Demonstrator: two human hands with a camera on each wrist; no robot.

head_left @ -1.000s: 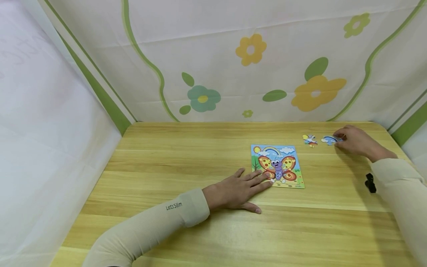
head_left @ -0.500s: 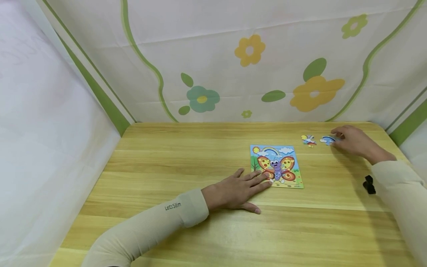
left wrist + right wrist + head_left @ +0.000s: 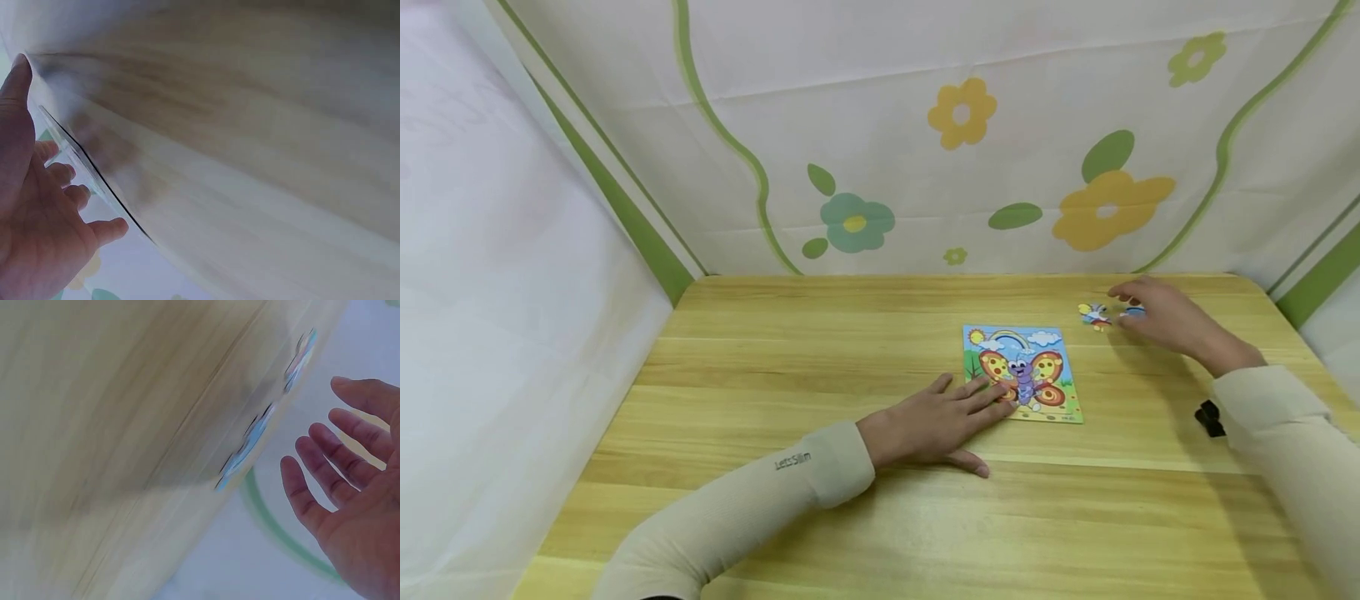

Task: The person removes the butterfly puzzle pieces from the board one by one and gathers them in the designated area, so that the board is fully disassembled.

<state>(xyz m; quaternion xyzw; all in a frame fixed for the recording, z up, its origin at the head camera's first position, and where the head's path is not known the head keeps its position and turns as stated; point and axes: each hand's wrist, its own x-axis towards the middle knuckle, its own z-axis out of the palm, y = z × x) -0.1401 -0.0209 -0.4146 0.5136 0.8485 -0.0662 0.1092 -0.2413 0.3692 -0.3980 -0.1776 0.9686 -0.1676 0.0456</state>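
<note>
A square butterfly jigsaw puzzle (image 3: pixel 1052 400) lies on the table, right of centre. My left hand (image 3: pixel 936 421) rests flat with spread fingers, its fingertips on the puzzle's lower left corner. Farther back and to the right are two loose puzzle pieces: one with yellow, white and red (image 3: pixel 1095 317), the other a blue rainbow piece (image 3: pixel 1135 311). Over the rainbow piece hovers my right hand (image 3: pixel 1172 323), partly hiding it in the head view. In the right wrist view the fingers of that hand are loosely spread, holding nothing, and both pieces lie on the tabletop beneath.
The wooden table (image 3: pixel 820 333) meets a white fabric backdrop (image 3: pixel 895 125) with printed flowers at its back edge. Another white cloth (image 3: pixel 512 333) stands along the left side. A small black object (image 3: pixel 1210 418) shows beside the right sleeve.
My right hand has let go of the rainbow piece and moved left above it, towards the other loose piece. My left hand has stayed on the puzzle with hardly any shift.
</note>
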